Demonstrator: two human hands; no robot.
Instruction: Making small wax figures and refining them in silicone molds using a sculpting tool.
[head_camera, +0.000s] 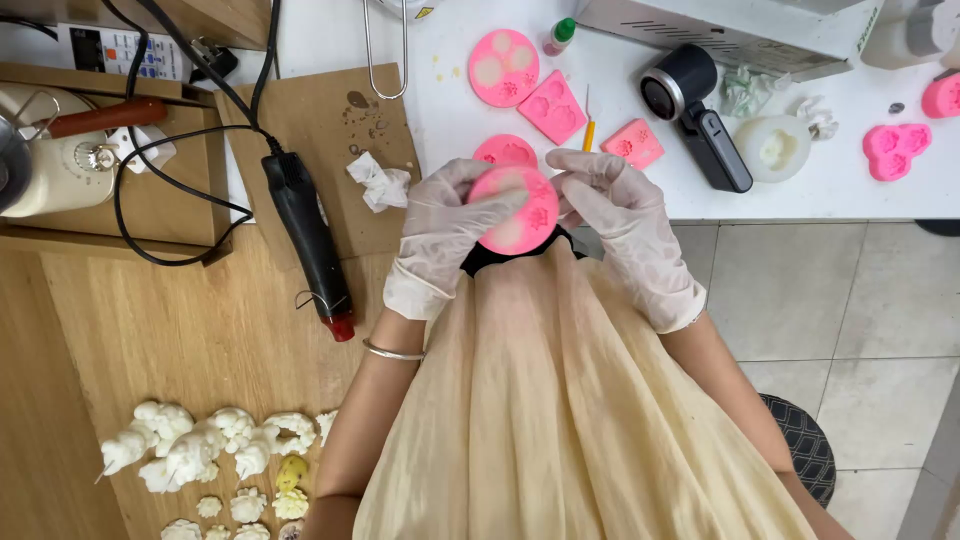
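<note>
Gripping round pink mould (515, 210) between curled fingers of left hand (440, 235) and right hand (620, 225), both gloved. Risk judged: over-bending tears casting; slick gloves drop mould beyond fingertips onto white table (440, 100).

Both gloves (440, 235) are milky white. The mould (515, 208) between them is bright pink, as are the moulds (540, 100) just beyond them. The glue gun (310, 240) left of the left hand is black with a red tip. The flowers (215, 450) below it are white, one yellow. The dress (560, 400) is cream.
</note>
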